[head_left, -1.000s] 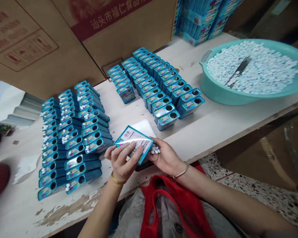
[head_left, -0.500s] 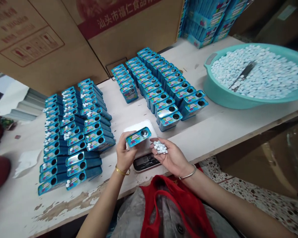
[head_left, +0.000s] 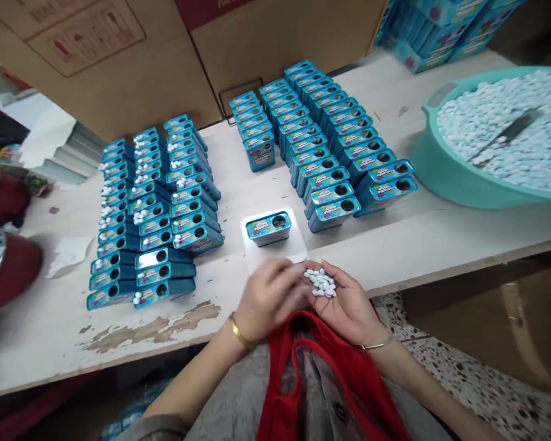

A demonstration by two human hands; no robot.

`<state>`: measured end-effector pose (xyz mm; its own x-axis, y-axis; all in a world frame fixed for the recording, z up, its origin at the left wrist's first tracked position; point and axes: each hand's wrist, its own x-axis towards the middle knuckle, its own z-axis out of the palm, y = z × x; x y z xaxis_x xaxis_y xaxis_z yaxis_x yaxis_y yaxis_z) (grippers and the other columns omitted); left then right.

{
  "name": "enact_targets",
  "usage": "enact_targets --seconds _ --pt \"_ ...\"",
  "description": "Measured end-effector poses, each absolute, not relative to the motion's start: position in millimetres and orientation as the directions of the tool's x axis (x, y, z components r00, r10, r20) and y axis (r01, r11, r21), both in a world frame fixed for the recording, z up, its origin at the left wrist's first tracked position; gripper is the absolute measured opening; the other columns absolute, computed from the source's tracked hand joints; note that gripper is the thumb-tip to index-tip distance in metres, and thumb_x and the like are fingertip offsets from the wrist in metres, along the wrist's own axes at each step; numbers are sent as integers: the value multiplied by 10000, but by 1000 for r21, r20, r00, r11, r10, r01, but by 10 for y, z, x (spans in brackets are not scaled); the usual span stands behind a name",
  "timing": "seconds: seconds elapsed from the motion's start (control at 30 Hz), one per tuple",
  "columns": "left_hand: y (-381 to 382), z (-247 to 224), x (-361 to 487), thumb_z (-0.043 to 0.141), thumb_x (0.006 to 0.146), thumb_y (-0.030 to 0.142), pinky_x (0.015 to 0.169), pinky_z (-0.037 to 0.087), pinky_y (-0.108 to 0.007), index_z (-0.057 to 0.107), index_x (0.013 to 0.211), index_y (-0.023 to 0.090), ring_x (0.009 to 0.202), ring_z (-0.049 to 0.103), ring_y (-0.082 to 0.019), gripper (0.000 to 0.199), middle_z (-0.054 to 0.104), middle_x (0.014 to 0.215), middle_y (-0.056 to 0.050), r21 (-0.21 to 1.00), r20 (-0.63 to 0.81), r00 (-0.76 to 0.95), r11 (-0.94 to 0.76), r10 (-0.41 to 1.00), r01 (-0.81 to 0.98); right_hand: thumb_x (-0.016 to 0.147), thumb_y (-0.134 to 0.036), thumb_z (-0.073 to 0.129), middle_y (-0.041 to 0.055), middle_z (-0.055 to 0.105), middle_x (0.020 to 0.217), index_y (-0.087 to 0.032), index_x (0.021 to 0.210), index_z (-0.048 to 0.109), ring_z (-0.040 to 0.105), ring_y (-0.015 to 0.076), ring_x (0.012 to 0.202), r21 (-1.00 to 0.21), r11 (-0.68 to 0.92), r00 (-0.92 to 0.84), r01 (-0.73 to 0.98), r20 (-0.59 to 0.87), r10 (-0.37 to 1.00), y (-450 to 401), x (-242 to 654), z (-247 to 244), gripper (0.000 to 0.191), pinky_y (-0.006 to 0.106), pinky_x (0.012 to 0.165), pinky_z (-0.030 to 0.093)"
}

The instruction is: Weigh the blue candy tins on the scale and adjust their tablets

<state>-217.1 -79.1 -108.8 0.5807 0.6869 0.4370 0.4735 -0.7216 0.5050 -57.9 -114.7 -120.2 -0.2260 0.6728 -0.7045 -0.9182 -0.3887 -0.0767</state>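
Observation:
A blue rectangular mint tin [head_left: 269, 228] lies on the white platform of a kitchen scale [head_left: 290, 250], its round opening facing up and dark. Just below it my left hand [head_left: 269, 297] hangs with curled, blurred fingers, touching neither the tin nor the scale. Those fingertips reach towards my right hand [head_left: 346, 303], which is cupped palm up. A small heap of white mints [head_left: 320, 283] lies in that palm. The scale's display is hidden behind my hands.
Rows of blue tins stand on the worn white table [head_left: 50, 324] to the left [head_left: 156, 208] and right [head_left: 321, 147]. A teal basin [head_left: 441, 162] of mints holds a metal scoop [head_left: 509, 131]. Cardboard cartons [head_left: 119, 61] rise behind. A red garment [head_left: 330, 367] lies below.
My left hand has let go of the tin, which now lies on the scale platform. That hand has moved down towards my right hand. The whole view has shifted as my head moved.

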Motion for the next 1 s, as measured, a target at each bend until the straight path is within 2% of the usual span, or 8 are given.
enact_targets --seconds 0.1,0.2,0.33,0.47,0.57,0.73,0.9,1.0 --pt "-1033 -1139 -1917 401 935 217 825 483 -313 521 1149 147 1009 536 -178 255 552 1151 -113 474 246 729 -735 639 484 915 -182 387 50 732 768 -118 891 674 680 116 644 -30 -404 -268 -914 -704 657 -1254 -571 -1232 295 201 557 558" --pt "-1161 -1239 -1749 338 951 197 761 468 -300 566 978 136 926 536 -180 237 563 1053 -98 370 156 795 -781 586 503 922 -214 375 62 737 840 -139 926 675 699 141 771 -22 -425 -271 -905 -740 616 -1374 -539 -1265 309 260 700 581" --pt "-1265 -1268 -1697 395 937 219 712 444 -281 558 934 138 872 520 -178 182 550 990 -73 329 96 874 -844 476 424 912 -217 381 87 730 957 -152 896 677 672 164 967 -35 -418 -227 -908 -797 560 -1518 -509 -1282 303 305 850 550" --pt "-1336 -1245 -1731 374 945 221 708 436 -261 563 892 135 862 512 -164 214 553 968 -60 350 117 867 -837 485 421 907 -194 384 100 722 993 -151 878 673 648 170 1033 -50 -413 -208 -909 -805 556 -1593 -515 -1266 294 305 877 538" --pt "-1355 -1234 -1757 346 953 215 741 440 -261 574 925 129 866 512 -161 245 565 951 -53 370 145 854 -828 500 422 908 -191 386 97 724 978 -153 895 669 641 173 1050 -51 -412 -219 -910 -784 581 -1615 -525 -1269 285 334 905 527" --pt "-1329 -1190 -1791 389 935 210 700 448 -245 570 1018 145 891 524 -164 210 576 999 -60 363 94 867 -828 489 427 893 -183 401 74 730 937 -171 890 668 648 170 1033 -64 -427 -238 -902 -752 614 -1614 -566 -1313 267 362 914 524" --pt "-1212 -1131 -1822 342 943 169 739 465 -248 588 868 127 852 536 -144 261 589 942 -73 443 150 834 -790 532 424 880 -182 414 70 729 884 -166 882 668 667 175 979 -67 -428 -264 -902 -699 665 -1463 -625 -1247 254 354 864 548" --pt "-1064 -1043 -1860 397 920 162 753 477 -263 583 814 136 833 543 -147 216 592 897 -76 519 259 784 -765 565 380 892 -180 389 74 724 844 -148 871 665 686 159 886 -74 -395 -257 -916 -647 718 -1289 -652 -1139 278 307 787 570"
